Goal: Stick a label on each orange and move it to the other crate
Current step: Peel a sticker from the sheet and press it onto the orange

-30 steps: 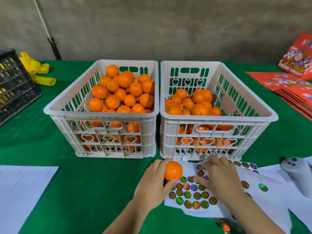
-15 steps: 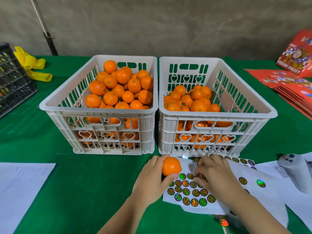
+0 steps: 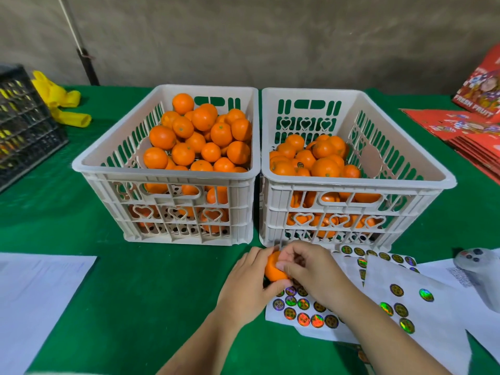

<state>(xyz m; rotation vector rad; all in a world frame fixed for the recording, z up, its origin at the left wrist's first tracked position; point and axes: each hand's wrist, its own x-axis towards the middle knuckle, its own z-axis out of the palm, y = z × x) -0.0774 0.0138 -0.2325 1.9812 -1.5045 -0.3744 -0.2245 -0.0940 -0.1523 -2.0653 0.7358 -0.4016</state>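
Observation:
My left hand (image 3: 247,288) grips one orange (image 3: 272,269) just in front of the right crate. My right hand (image 3: 308,269) is up against that orange, its curled fingers touching the top; any label under them is hidden. Below both hands lies a white sheet of round shiny labels (image 3: 305,312). The left white crate (image 3: 167,174) is piled high with oranges. In the right white crate (image 3: 357,182) the pile of oranges is lower, and one shows a dark label.
More label sheets (image 3: 405,301) lie at the right beside a grey hand-held device (image 3: 479,269). White paper (image 3: 35,299) covers the near left of the green table. A black crate (image 3: 24,123) and yellow gloves (image 3: 62,101) sit far left, red cartons (image 3: 465,128) far right.
My right hand has left the label sheet and come up onto the orange that my left hand holds. The orange has stayed in front of the right crate.

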